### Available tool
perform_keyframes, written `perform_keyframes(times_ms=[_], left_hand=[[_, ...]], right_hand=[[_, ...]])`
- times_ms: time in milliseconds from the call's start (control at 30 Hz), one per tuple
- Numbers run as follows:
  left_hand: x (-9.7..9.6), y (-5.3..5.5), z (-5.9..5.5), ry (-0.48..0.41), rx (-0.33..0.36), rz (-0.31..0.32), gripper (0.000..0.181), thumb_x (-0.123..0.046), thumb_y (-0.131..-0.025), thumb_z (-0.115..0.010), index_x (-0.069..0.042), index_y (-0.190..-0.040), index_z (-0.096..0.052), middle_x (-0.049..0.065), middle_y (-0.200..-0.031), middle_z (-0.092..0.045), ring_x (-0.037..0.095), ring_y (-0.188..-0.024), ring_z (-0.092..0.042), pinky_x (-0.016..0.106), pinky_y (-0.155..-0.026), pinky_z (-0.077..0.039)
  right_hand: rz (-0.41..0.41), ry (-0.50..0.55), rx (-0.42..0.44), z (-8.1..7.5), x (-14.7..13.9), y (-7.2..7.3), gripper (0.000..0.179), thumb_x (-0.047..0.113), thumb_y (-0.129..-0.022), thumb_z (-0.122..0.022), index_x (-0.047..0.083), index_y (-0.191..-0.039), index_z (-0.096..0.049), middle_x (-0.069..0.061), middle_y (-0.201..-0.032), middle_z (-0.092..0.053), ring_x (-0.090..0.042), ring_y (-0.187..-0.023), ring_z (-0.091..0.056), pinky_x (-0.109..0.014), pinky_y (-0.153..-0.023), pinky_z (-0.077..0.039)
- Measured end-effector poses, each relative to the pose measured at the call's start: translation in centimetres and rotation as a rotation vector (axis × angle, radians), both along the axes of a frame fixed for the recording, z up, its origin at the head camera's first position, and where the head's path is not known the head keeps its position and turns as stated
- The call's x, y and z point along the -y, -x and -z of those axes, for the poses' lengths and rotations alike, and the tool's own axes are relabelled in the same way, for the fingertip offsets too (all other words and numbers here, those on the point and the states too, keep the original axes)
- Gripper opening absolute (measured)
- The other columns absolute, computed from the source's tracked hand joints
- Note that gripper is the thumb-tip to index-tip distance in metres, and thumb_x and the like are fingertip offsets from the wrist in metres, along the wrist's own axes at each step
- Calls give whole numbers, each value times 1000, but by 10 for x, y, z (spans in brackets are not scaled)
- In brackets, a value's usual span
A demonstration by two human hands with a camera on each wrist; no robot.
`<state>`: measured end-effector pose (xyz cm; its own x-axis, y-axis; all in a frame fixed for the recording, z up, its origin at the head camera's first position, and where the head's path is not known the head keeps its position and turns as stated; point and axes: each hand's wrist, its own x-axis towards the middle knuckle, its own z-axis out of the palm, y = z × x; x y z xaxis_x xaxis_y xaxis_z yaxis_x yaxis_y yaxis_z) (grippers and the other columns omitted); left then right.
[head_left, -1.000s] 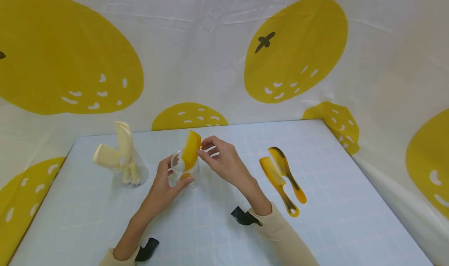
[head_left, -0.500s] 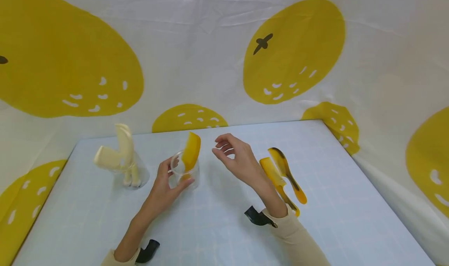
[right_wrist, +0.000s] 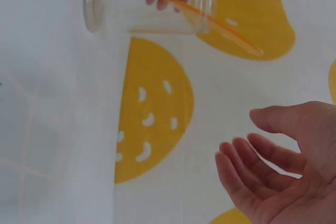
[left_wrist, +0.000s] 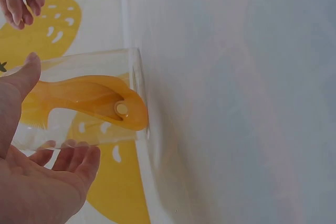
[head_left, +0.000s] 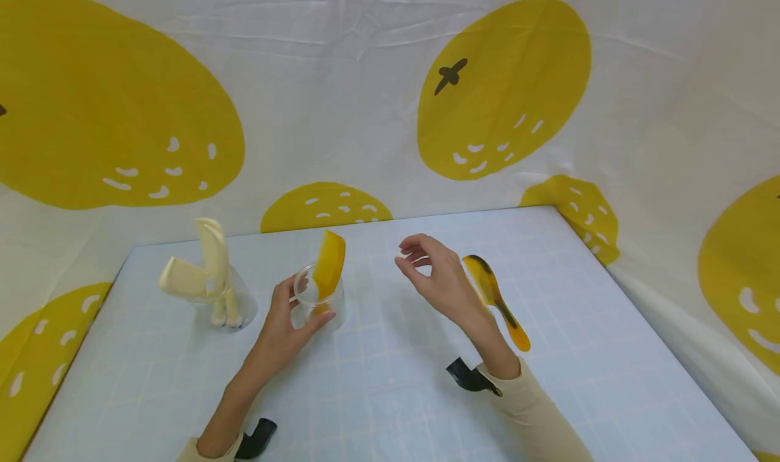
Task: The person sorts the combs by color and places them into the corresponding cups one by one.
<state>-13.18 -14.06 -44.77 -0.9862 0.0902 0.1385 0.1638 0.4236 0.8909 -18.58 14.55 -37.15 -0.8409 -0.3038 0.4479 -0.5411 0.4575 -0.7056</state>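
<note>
My left hand (head_left: 286,323) grips a clear cup (head_left: 339,306) standing upright on the table, thumb on the near side and fingers around the far side. A yellow comb (head_left: 330,267) leans in the cup, its toothed part above the rim. In the left wrist view the comb's handle (left_wrist: 94,95), with a hole in its end, reaches the cup's bottom. My right hand (head_left: 440,276) is raised to the right of the cup, fingers loosely curved, holding nothing. Beneath it lies a yellow handled comb with dark patches (head_left: 513,323); another yellow comb beside it is mostly hidden by my right forearm.
A second clear cup (head_left: 246,303) stands at the back left, with cream handled pieces (head_left: 213,248) sticking out of it. The table has a pale blue checked cover (head_left: 372,394). Behind it hangs a white cloth (head_left: 341,96) with yellow fruit prints.
My right hand has let go of the comb in the cup and moved right, over the combs on the table. My left hand has stayed on the cup.
</note>
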Motion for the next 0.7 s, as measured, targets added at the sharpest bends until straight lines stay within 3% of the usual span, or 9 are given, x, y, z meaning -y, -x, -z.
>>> perform_keyframes(times_ms=[267,433,700], left_hand=[[0,1,2,-19,-8,4,85,-30,-92,-80,-9,-155,-26,16,-152,-32,35,-138,-39,61,-117,-33],[0,1,1,-22,3,6,85,-31,-93,-79,-10,-155,-25,16,-153,-32,35,-139,-38,61,-117,-33],[0,1,2,4,3,-2,88,-34,-93,-79,-8,-156,-24,18,-152,-31,35,-138,-38,61,-116,-34]], right_hand=[[73,-105,34,6,-17,-1,25,11,-95,-75,0,-116,-65,-11,-110,-68,-25,-97,-67,-39,-87,-60],[90,-126,52,13,-27,-1,25,10,-96,-74,-2,-116,-64,-14,-110,-67,-33,-99,-66,-45,-87,-59],[150,-222,39,22,-39,-6,26,8,-93,-76,-3,-115,-66,-14,-108,-68,-30,-93,-66,-45,-84,-60]])
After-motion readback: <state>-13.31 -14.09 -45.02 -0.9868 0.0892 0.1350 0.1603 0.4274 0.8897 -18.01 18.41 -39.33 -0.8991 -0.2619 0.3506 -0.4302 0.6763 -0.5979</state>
